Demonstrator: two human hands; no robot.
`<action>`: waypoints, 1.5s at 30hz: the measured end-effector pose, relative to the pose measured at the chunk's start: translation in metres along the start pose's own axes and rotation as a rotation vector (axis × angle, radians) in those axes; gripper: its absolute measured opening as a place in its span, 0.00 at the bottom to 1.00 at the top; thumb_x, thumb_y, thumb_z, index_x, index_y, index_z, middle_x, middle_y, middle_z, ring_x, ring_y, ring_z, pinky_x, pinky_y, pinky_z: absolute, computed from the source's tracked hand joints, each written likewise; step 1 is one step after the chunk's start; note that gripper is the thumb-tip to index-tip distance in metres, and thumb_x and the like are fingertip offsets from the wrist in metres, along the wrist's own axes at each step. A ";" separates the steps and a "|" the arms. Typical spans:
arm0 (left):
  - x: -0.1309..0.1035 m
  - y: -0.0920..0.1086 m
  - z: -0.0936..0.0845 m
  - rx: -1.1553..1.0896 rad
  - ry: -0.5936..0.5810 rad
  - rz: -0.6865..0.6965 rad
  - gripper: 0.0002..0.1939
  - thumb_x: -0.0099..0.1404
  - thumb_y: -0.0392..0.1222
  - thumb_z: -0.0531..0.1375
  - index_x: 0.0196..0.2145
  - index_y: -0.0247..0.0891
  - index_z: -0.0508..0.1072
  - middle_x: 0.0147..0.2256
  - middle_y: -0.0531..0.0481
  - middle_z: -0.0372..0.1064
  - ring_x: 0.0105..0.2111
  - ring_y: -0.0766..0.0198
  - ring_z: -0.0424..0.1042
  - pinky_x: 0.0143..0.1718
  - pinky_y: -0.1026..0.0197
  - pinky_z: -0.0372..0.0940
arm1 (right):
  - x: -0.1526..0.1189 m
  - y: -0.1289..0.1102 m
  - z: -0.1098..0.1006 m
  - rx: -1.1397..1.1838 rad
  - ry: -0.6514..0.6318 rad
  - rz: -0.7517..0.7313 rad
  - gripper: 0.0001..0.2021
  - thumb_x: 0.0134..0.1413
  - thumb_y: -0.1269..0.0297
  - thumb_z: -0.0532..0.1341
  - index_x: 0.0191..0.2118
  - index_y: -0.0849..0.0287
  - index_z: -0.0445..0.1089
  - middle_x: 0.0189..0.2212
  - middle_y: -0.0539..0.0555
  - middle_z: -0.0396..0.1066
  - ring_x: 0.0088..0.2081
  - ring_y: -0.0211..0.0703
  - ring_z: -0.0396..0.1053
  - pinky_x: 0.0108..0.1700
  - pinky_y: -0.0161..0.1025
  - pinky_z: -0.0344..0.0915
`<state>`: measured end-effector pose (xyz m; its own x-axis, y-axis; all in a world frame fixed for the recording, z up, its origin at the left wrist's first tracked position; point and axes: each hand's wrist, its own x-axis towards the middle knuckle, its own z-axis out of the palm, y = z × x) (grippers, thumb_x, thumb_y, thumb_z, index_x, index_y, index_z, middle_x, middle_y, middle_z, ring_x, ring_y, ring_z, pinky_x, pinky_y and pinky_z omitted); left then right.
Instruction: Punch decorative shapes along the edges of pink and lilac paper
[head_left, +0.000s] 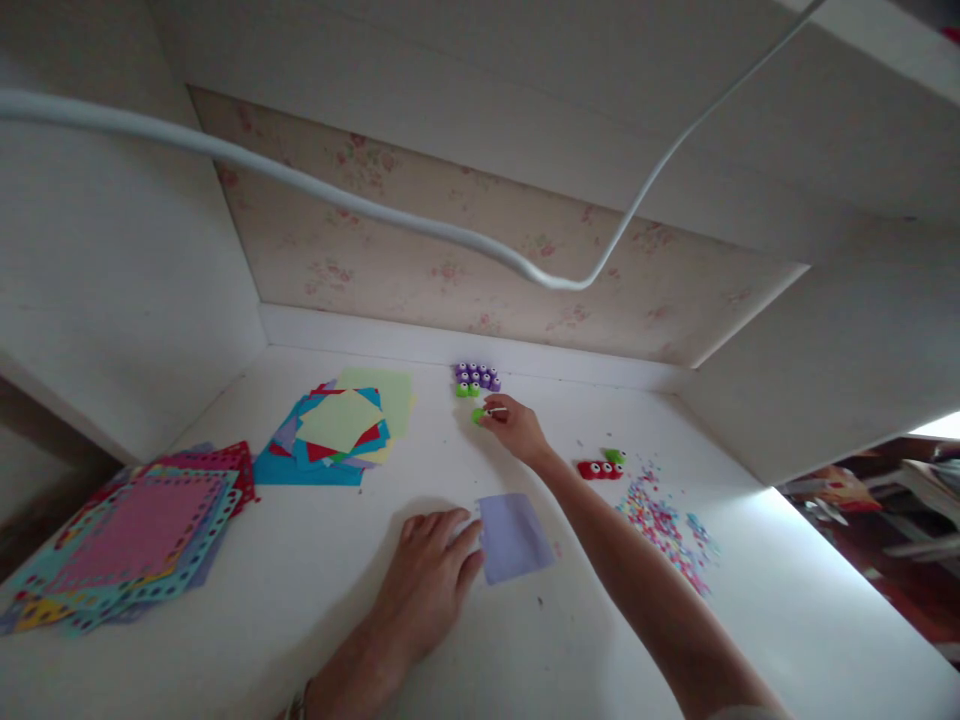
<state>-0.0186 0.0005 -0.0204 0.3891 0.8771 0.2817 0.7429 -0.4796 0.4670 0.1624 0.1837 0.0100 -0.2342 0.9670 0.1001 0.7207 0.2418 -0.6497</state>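
My right hand [514, 425] reaches toward the back of the white tabletop, its fingers pinched round a small green craft punch [478, 416] with a white eye-like top. Just behind it, purple craft punches [478, 376] stand packed in rows, with two more green ones [467, 390] in front of them. A plain lilac square of paper [515, 538] lies near the middle. At its left edge my left hand [431, 565] rests on the table, fingers loosely spread and thumb beside the paper. Whether the fingertips press on the paper I cannot tell.
Hole-edged coloured sheets [142, 530] are piled at the left. Behind them lies a stack of plain coloured paper [341, 420]. Red punches [600, 469] and a green one [615, 456] sit at right, near scattered confetti [667, 525]. A white cable [375, 208] hangs across the view.
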 end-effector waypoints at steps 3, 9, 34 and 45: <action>0.004 -0.008 -0.003 -0.030 0.139 -0.098 0.14 0.71 0.38 0.56 0.53 0.42 0.71 0.49 0.44 0.71 0.49 0.53 0.70 0.51 0.48 0.65 | -0.049 -0.010 0.004 0.111 -0.128 -0.086 0.17 0.53 0.68 0.67 0.50 0.53 0.70 0.44 0.50 0.77 0.39 0.38 0.78 0.42 0.34 0.73; 0.003 -0.016 0.002 -0.026 0.149 -0.082 0.21 0.66 0.40 0.61 0.56 0.42 0.67 0.53 0.43 0.70 0.51 0.51 0.70 0.52 0.47 0.66 | -0.118 -0.023 0.008 0.156 -0.282 -0.362 0.21 0.56 0.68 0.66 0.55 0.51 0.70 0.49 0.53 0.75 0.48 0.45 0.75 0.51 0.42 0.71; 0.010 -0.019 0.005 -0.143 0.100 -0.135 0.11 0.67 0.44 0.62 0.48 0.44 0.75 0.40 0.50 0.78 0.39 0.58 0.76 0.43 0.54 0.71 | -0.162 0.032 -0.002 0.899 -0.047 0.368 0.37 0.51 0.49 0.69 0.62 0.53 0.54 0.36 0.54 0.79 0.28 0.45 0.76 0.28 0.40 0.71; 0.009 -0.020 0.005 -0.124 0.082 -0.084 0.14 0.64 0.40 0.66 0.48 0.44 0.74 0.41 0.51 0.78 0.40 0.56 0.76 0.44 0.52 0.68 | -0.164 0.032 -0.002 0.832 -0.085 0.366 0.33 0.53 0.51 0.69 0.60 0.51 0.57 0.39 0.54 0.79 0.30 0.44 0.76 0.28 0.37 0.70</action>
<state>-0.0266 0.0183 -0.0312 0.2784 0.9116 0.3025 0.6959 -0.4086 0.5906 0.2256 0.0332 -0.0259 -0.1543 0.9549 -0.2538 0.0637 -0.2468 -0.9670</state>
